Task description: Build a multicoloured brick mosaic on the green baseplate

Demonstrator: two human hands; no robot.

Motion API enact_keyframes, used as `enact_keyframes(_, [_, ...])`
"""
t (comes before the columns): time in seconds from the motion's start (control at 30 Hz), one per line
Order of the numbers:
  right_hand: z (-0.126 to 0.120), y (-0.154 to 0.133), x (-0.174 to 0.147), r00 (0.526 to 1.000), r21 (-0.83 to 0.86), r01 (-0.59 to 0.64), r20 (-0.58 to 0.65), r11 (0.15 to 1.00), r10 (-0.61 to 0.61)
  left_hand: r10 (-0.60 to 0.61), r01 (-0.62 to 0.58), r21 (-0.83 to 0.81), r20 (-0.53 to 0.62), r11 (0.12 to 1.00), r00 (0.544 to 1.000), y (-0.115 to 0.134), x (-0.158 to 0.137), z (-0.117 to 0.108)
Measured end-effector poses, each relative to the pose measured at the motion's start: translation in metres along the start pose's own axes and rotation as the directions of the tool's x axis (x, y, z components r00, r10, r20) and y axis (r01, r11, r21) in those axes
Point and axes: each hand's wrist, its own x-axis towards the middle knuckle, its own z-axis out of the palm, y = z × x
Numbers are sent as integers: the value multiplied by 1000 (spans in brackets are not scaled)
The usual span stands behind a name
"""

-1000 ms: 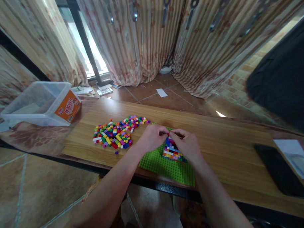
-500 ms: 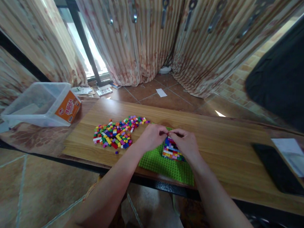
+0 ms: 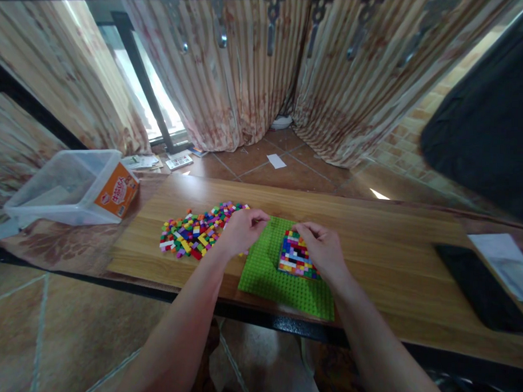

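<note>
On a green studded baseplate (image 3: 263, 270) sits a block built of small multicoloured toy bricks (image 3: 291, 257), with dark gaps near its middle. My right hand (image 3: 324, 247) is at the block's far right side, fingertips drawn together by its top edge. Whatever is between those fingertips is too small to make out. Over the right end of a loose pile of toy bricks (image 3: 191, 231) is my left hand (image 3: 241, 232), its thumb and forefinger close together near the baseplate's far left corner. Any brick in it is hidden. Part of the pile lies behind this hand.
A clear plastic box (image 3: 68, 183) with an orange label stands left of the wooden board (image 3: 383, 252). At the right lie a black flat tablet-like object (image 3: 477, 286) and white papers (image 3: 495, 255). Curtains (image 3: 248, 92) hang beyond the table.
My left hand has moved left, away from the built block and toward the pile. My right hand stays by the block, more of which now shows. The view has tilted slightly up.
</note>
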Motion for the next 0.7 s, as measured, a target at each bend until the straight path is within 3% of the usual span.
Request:
enact_keyframes(0.1, [-1, 1, 0, 1000, -23, 6, -3, 1000, -6, -44, 45, 107, -17, 993, 999, -14, -4, -29])
enact_keyframes(0.3, [-5, 5, 0, 1000, -63, -8, -9, 998, 7, -324, 340, 260, -106, 904, 940, -37, -20, -74])
enact_keyframes(0.47, [-6, 7, -2, 1000, -75, 2, 3, 997, -1, -349, 350, 360, -71, 865, 934, -36, -25, -69])
enact_keyframes(0.7, [-7, 5, -2, 1000, -102, -15, 20, 995, 17, -417, 426, 524, -143, 738, 897, -20, -21, -50])
